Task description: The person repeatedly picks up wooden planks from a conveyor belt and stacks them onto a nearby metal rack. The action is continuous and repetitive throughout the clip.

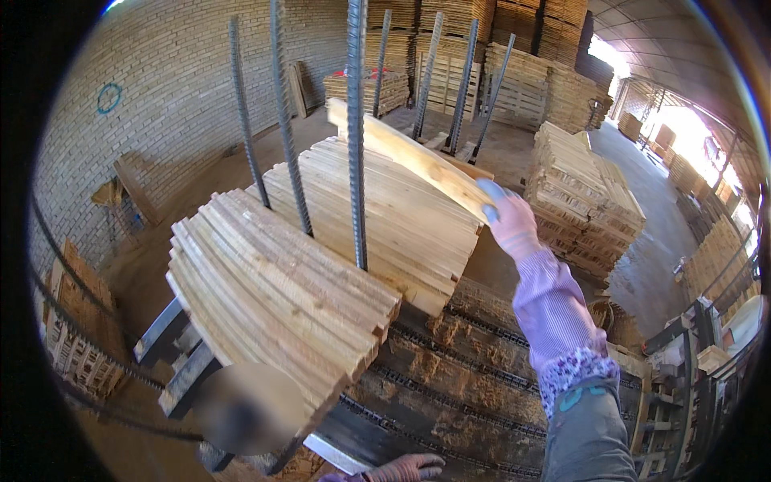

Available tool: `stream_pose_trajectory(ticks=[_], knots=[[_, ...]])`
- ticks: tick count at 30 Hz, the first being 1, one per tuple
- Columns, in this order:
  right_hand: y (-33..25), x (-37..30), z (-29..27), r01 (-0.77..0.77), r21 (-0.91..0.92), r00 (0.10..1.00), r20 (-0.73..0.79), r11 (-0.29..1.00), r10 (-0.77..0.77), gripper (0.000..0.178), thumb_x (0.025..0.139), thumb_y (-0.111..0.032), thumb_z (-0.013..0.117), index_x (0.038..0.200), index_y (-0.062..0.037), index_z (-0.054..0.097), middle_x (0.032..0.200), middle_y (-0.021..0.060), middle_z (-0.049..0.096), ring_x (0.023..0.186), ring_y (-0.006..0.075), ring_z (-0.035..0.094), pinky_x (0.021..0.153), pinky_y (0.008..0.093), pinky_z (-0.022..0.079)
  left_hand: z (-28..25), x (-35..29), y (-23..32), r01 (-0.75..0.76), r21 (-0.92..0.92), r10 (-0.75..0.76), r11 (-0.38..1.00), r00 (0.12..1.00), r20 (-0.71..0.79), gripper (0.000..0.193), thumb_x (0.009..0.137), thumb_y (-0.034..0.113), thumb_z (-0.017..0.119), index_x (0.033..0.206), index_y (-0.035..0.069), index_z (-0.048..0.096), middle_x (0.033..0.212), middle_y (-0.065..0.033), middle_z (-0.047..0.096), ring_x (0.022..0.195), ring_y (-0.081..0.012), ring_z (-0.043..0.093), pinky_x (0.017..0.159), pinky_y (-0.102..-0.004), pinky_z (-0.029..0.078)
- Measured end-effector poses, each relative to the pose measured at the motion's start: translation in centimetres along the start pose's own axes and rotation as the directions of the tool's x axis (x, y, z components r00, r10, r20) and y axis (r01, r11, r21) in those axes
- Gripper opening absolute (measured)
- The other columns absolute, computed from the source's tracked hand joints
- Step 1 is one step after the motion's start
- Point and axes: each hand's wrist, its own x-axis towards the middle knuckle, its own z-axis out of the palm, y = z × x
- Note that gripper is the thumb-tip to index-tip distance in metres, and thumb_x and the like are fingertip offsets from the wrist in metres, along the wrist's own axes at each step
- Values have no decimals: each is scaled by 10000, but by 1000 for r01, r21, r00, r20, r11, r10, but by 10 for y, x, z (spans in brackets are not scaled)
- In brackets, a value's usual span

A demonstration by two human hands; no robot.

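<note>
My right hand (512, 218), in a glove with blue-grey fingers, grips the near end of a long pale wooden board (418, 163). The board is raised at a slant over the right-hand stack of boards (385, 213); its far end reaches behind a steel rod. Nearer and to the left lies another stack of boards (281, 277), laid side by side. At the lower edge is my left hand (407, 467), gloved, its fingers stretched out to the right with nothing seen in them. It is partly cut off by the frame.
Upright ribbed steel rods (358, 145) stand between and behind the stacks. Chains (458, 391) run along the dusty dark bed below. A tall pile of boards (582, 193) stands at right, pallets (514, 92) behind, a brick wall (161, 96) at left. A blurred patch hides the lower left.
</note>
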Motion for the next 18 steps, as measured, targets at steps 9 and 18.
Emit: stream_pose_trajectory(ticks=[9, 18], knots=[[9, 93, 70, -90, -452, 991, 52, 888, 127, 587, 834, -311, 802, 1393, -239, 640, 1229, 111, 590, 1190, 327, 551, 1004, 487, 458, -31, 13, 24, 185, -112, -194, 976, 979, -68, 401, 1007, 323, 675, 1294, 44, 662, 1256, -142, 698, 1198, -239, 628, 1032, -363, 483], [41, -139, 16, -125, -265, 978, 130, 956, 163, 666, 913, -251, 700, 1528, -191, 453, 1407, 177, 490, 1324, 396, 476, 1122, 533, 395, -33, 31, 24, 150, -59, -151, 987, 989, -1, 416, 1015, 314, 666, 1315, 27, 640, 1252, -140, 690, 1185, -246, 626, 1018, -358, 488]])
